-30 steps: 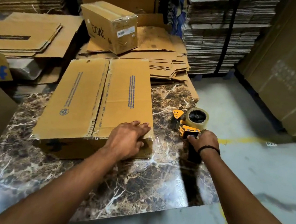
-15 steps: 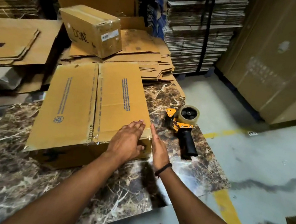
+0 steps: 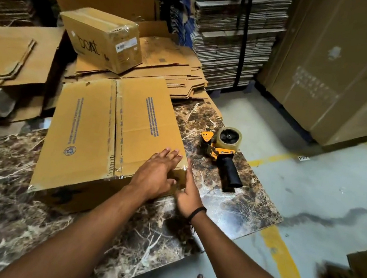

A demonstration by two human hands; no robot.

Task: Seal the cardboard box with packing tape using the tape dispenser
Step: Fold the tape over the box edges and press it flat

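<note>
Hands met at the near right corner of the cardboard box (image 3: 113, 134), which lay flat-topped on the marble-patterned tabletop (image 3: 27, 218) straight ahead of the person. The left hand (image 3: 158, 174) lay palm down on the top flap with its fingers spread toward the corner, holding nothing — a pose that looked meant to pin the flap and the clear tape glinting along the near edge. The right hand (image 3: 188, 194) stood edge-on against the box's right side just below that corner, fingers straight and together, empty; it seemed placed to press a tape end down the side wall, though whether tape sat under the palm could not be told. The two flaps met along a centre seam running away from the hands, and whether tape already covered it was unclear.

The tape dispenser (image 3: 221, 154) rested on the tabletop just to the right of the right hand, apart from the box, lying with its black handle pointing back toward the person — an easy reach for that hand when the next strip was needed. Beyond both hands, a smaller sealed carton (image 3: 102, 39) sat on stacked flat cardboard sheets (image 3: 164, 66).
</note>
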